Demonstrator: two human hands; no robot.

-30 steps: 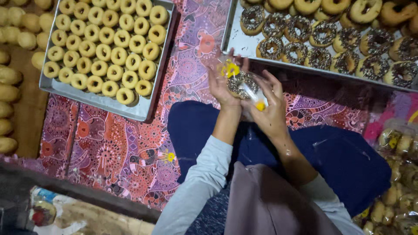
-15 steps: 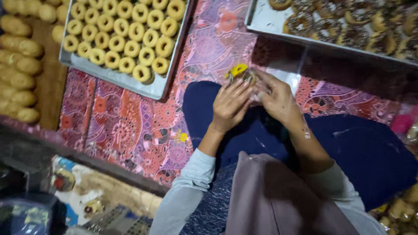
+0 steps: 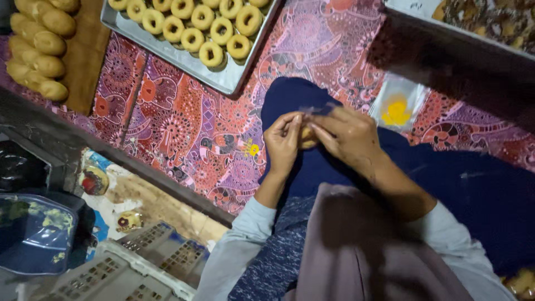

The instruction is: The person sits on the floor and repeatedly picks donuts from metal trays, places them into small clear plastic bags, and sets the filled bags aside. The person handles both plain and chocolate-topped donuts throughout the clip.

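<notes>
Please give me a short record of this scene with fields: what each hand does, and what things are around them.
left hand: fingertips pinch a small yellowish item, meeting the right hand
right hand: fingers close on the same small yellowish item
below hands: dark blue cloth over the lap
surface: patterned red mat
upper left: metal tray of ring-shaped pastries
far left: oblong buns on wood
right: clear bag with a yellow mark

Surface: pink-and-purple patterned batik cloth (image 3: 184, 122).
11 o'clock: grey metal tray (image 3: 223, 78) of ring doughnuts.
2 o'clock: clear plastic bag with yellow print (image 3: 398, 106).
</notes>
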